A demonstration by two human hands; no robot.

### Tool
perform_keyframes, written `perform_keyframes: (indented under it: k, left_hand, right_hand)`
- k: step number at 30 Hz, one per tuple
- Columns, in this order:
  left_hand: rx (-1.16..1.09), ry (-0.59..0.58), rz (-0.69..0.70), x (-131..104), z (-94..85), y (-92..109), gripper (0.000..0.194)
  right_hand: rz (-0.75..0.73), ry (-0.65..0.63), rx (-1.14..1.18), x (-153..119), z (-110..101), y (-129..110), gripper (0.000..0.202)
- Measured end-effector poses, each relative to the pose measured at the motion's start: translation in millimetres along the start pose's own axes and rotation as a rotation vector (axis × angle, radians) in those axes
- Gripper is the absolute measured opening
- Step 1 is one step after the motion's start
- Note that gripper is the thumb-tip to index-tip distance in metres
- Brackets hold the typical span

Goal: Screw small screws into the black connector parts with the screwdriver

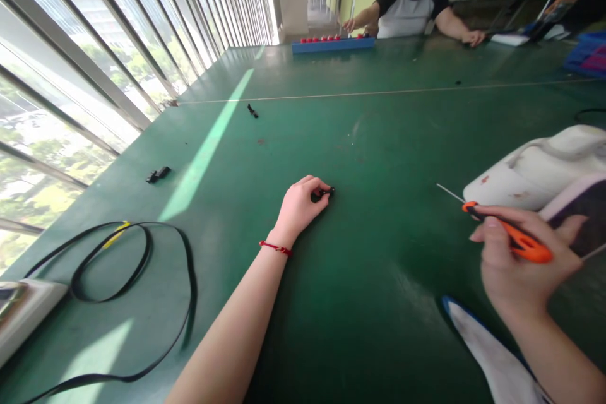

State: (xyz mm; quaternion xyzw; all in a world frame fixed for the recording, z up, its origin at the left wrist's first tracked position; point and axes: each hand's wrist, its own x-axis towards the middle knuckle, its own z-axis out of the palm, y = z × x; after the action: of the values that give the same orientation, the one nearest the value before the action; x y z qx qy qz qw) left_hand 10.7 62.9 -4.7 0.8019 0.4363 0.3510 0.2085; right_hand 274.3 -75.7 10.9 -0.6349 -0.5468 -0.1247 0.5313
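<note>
In the middle of the green table [379,151], my left hand [303,201] pinches a small black part [324,194] close to the surface. Its exact kind is too small to make out. My right hand [516,259] is closed around an orange and black screwdriver [528,243]. The thin shaft points left and slightly away from me, apart from the black part. Beyond the right hand lies a white, stained rounded object [534,167]. A dark panel with a pale edge [584,218] is partly hidden behind the fingers.
Black cable [189,278] loops at left beside a white box [33,312]. Small black pieces [158,174] and another black piece [252,111] lie farther off. A blue-edged white item [487,341] is near my right forearm. Across the table, a person [407,9] sits behind a blue rack [334,45].
</note>
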Motion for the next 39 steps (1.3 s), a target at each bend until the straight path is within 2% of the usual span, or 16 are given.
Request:
perform_keyframes:
  k: [3, 6, 10, 15, 17, 18, 22, 28, 31, 39]
  left_hand:
    - [0.004, 0.001, -0.002, -0.3, 0.1, -0.4, 0.012]
    - [0.007, 0.001, -0.005, -0.4, 0.1, -0.1, 0.012]
    - [0.007, -0.006, -0.007, -0.2, -0.5, 1.9, 0.012]
    - [0.023, -0.021, -0.014, -1.6, -2.3, 4.9, 0.014]
    - [0.022, -0.024, -0.024, -2.2, -2.9, 6.2, 0.014]
    - [0.02, -0.028, -0.028, -2.4, -3.2, 6.9, 0.014]
    - [0.02, -0.043, -0.035, -2.5, -3.8, 8.8, 0.013]
    - [0.025, -0.053, -0.038, -2.7, -4.8, 9.3, 0.013]
    - [0.028, -0.056, -0.029, -2.7, -4.8, 8.8, 0.012]
    - [0.03, -0.073, -0.033, -1.7, -5.4, 9.1, 0.016]
  right_hand:
    - [-0.001, 0.028, 0.022, -0.6, -2.8, -8.8, 0.016]
    - [-0.117, 0.039, 0.076, 1.7, 3.7, -30.9, 0.012]
    - [-0.236, -0.156, 0.247, 10.5, 33.5, -68.8, 0.013]
    - [-0.216, -0.155, 0.366, 5.3, 70.8, -94.3, 0.012]
    - [-0.209, -0.156, 0.424, -3.8, 75.0, -94.9, 0.015]
    - [-0.206, -0.2, 0.445, -8.3, 75.0, -93.9, 0.017]
    - [-0.271, -0.259, 0.485, -16.8, 72.5, -85.7, 0.02]
    - [-0.138, -0.317, 0.496, -12.5, 76.2, -75.1, 0.012]
    - [-0.139, -0.359, 0.515, -12.8, 76.7, -75.6, 0.013]
    - [-0.122, -0.335, 0.497, -14.8, 75.2, -75.4, 0.013]
